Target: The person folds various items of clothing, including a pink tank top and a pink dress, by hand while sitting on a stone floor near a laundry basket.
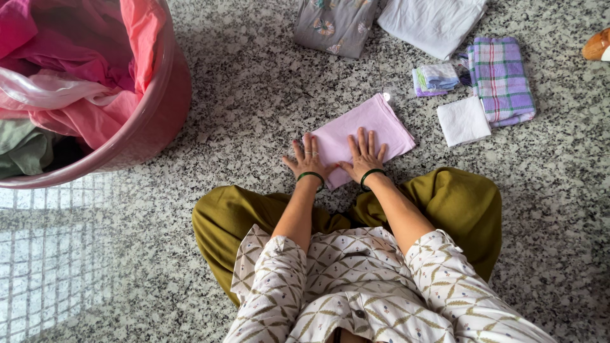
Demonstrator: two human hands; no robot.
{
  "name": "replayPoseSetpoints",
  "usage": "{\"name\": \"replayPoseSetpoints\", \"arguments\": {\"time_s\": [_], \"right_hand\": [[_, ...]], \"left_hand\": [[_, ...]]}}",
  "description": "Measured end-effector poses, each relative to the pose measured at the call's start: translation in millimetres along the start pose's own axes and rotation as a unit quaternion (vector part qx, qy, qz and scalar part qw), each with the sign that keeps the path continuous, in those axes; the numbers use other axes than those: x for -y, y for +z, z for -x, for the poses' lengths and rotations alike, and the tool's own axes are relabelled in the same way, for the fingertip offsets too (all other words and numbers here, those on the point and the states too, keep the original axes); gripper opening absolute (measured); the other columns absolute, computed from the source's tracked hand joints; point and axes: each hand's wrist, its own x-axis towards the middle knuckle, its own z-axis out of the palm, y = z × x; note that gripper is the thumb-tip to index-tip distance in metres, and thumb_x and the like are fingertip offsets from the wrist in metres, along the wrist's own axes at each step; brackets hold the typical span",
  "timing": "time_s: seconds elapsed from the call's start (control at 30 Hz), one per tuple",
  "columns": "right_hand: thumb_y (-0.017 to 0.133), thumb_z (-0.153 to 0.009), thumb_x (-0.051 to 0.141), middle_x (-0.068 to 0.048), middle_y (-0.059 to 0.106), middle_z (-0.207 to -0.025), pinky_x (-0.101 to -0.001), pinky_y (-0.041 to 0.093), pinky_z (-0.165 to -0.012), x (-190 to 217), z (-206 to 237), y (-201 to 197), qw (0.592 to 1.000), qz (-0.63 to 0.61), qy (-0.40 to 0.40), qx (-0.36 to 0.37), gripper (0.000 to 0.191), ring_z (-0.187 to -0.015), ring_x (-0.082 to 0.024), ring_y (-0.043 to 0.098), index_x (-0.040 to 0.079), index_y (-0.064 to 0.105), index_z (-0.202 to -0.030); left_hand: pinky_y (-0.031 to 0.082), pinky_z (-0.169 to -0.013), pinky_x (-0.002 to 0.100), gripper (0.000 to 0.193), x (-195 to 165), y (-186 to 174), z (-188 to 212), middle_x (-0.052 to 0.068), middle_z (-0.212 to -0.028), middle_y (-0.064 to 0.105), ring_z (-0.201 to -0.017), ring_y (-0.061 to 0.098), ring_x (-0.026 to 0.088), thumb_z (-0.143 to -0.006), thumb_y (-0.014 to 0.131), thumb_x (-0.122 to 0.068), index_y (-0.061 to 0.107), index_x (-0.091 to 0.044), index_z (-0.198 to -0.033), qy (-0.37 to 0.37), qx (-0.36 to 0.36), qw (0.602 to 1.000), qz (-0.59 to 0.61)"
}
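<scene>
A folded pink cloth (372, 124) lies on the speckled granite floor in front of my crossed legs. My left hand (307, 159) presses flat on its near left corner, fingers spread, with rings and a green bangle at the wrist. My right hand (364, 155) lies flat on the cloth's near edge beside it, fingers apart, also with a green bangle. Neither hand grips anything.
A pink tub (159, 108) full of pink and green laundry stands at the left. Folded pieces lie beyond the cloth: a grey flowered one (333, 25), a white one (432, 22), a purple checked one (501, 79), small striped ones (435, 77) and a white square (462, 121).
</scene>
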Motion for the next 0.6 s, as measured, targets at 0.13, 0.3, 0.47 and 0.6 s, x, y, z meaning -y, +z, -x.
{"name": "replayPoseSetpoints", "arguments": {"time_s": [0.13,0.3,0.47,0.6], "right_hand": [[0.041,-0.094,0.071,-0.009,-0.029,-0.168,-0.0713,-0.011,-0.118,1.2,0.2,-4.2,1.000,-0.005,0.006,0.014,0.097,-0.151,-0.033,-0.031,0.024,-0.004,-0.165],[0.040,-0.094,0.072,-0.008,-0.029,-0.168,-0.0714,-0.012,-0.118,3.4,0.6,-5.8,1.000,-0.012,0.009,0.021,0.096,-0.151,-0.033,-0.032,0.025,-0.005,-0.165],[0.042,-0.093,0.071,-0.009,-0.029,-0.168,-0.0714,-0.011,-0.117,4.8,2.1,-7.3,1.000,-0.010,0.016,0.025,0.098,-0.151,-0.034,-0.031,0.025,-0.004,-0.165],[0.043,-0.093,0.072,-0.009,-0.028,-0.168,-0.0713,-0.012,-0.117,6.3,4.1,-10.0,0.999,-0.013,0.018,0.027,0.098,-0.152,-0.034,-0.031,0.024,-0.003,-0.165]], "left_hand": [[0.002,-0.119,0.074,0.093,15.0,9.3,-18.9,-0.004,-0.171,-0.014,-0.158,-0.013,0.027,-0.096,0.040,-0.069,-0.002,-0.021,-0.165,-0.050,-0.041,0.997,0.032],[0.006,-0.116,0.077,0.077,15.3,25.9,-31.5,-0.001,-0.173,-0.001,-0.157,-0.004,0.032,-0.101,0.045,-0.053,0.016,-0.020,-0.164,-0.073,-0.137,0.988,0.027],[0.010,-0.115,0.078,0.063,13.0,22.5,-35.1,0.006,-0.169,0.020,-0.156,0.007,0.034,-0.094,0.063,-0.045,0.050,-0.017,-0.149,-0.098,-0.203,0.962,0.156],[0.009,-0.117,0.078,0.033,16.3,20.8,-42.2,0.005,-0.165,0.033,-0.157,0.014,0.032,-0.093,0.067,-0.032,0.071,-0.017,-0.123,-0.114,-0.228,0.939,0.231]]}}
